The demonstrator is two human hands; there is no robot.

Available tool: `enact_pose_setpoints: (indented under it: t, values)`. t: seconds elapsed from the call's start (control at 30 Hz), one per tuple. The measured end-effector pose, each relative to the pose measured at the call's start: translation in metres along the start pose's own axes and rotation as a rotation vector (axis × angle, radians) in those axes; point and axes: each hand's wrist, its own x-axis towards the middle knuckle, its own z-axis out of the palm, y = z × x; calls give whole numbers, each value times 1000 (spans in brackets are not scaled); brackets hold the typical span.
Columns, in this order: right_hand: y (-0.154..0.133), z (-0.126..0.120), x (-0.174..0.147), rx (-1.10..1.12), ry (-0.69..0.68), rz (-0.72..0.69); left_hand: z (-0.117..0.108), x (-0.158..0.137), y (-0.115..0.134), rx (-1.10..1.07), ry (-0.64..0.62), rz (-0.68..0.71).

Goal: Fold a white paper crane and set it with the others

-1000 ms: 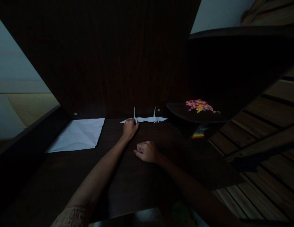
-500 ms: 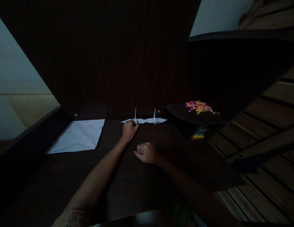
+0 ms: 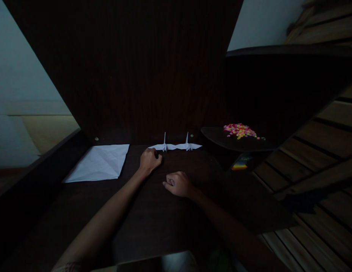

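In the head view, the left paper bird [image 3: 165,147] and right paper bird [image 3: 188,146] sit right of the white sheet [image 3: 103,162]. Your left hand [image 3: 149,160] curls, hold unclear; your right hand [image 3: 178,184] is fisted, nothing showing. Both birds look light, crushable: pinch their bodies.

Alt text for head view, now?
Two white folded-paper cranes stand side by side at the back of a dark brown tabletop; the curled left hand is near the left one, the fisted right hand nearer the viewer. Creased white paper lies left, small multicoloured pieces on a dark curved shelf right.
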Motion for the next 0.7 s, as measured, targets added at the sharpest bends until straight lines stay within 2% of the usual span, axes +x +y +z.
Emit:
enact_pose_setpoints:
  t: [0.13,0.23,0.37,0.47,0.57,0.7]
  values:
    - [3,2,1,12,5,7,-25,-8,-29,85,33,-25]
    - [4,2,1,13,1,13,-46,-14,-55,288,64,-70]
    - [6,2,2,20,-2,14,-67,-22,-87,382,12,-182]
    - [6,1,2,20,-9,26,-75,-24,-105,375,-100,-260]
    - [5,-1,2,24,-23,36,-78,-24,-114,351,-204,-259]
    - [4,-2,2,35,-37,69,-78,-25,-117,320,-199,-273]
